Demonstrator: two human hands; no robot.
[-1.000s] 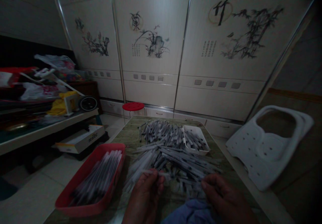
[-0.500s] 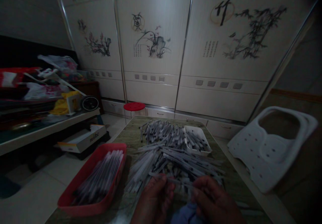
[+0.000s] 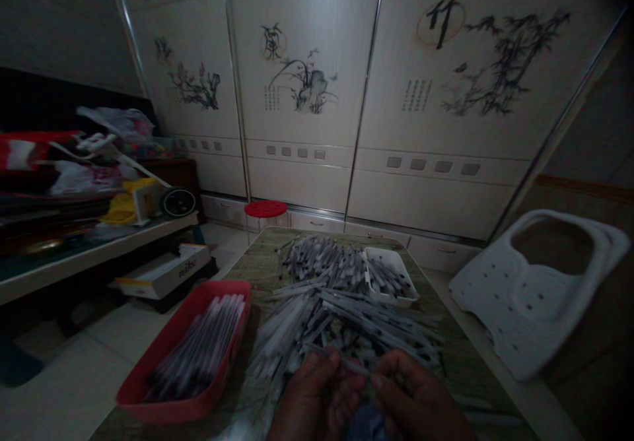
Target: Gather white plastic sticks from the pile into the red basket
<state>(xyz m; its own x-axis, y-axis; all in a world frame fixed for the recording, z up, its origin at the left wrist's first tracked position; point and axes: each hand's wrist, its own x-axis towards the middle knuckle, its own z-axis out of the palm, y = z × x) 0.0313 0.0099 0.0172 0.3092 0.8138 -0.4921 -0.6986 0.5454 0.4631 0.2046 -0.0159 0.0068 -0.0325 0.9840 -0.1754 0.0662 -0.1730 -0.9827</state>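
Low in the view, my left hand (image 3: 317, 391) is closed on a thin, translucent pen (image 3: 354, 366) that slants down to the right. My right hand (image 3: 413, 391) pinches at the pen's right end, its thumb and forefinger pressed together. Just beyond both hands lies a loose heap of similar pens (image 3: 282, 329), greyish with some dark ends. More pens (image 3: 321, 259) are piled farther back on the table (image 3: 262, 249). A crumpled bluish cloth-like thing (image 3: 365, 421) shows below and between my hands; what it is I cannot tell.
A red plastic basket (image 3: 242, 296) of pens stands at the table's left. At the far right of the pile is a white tray (image 3: 409, 289) with pens. Around the table are a red stool (image 3: 266, 209), a white plastic chair-like piece (image 3: 525, 335) and a cluttered bench (image 3: 123, 236).
My hands have come slightly closer together, and the pen between them tilts more steeply down to the right. The whole view has shifted a little.
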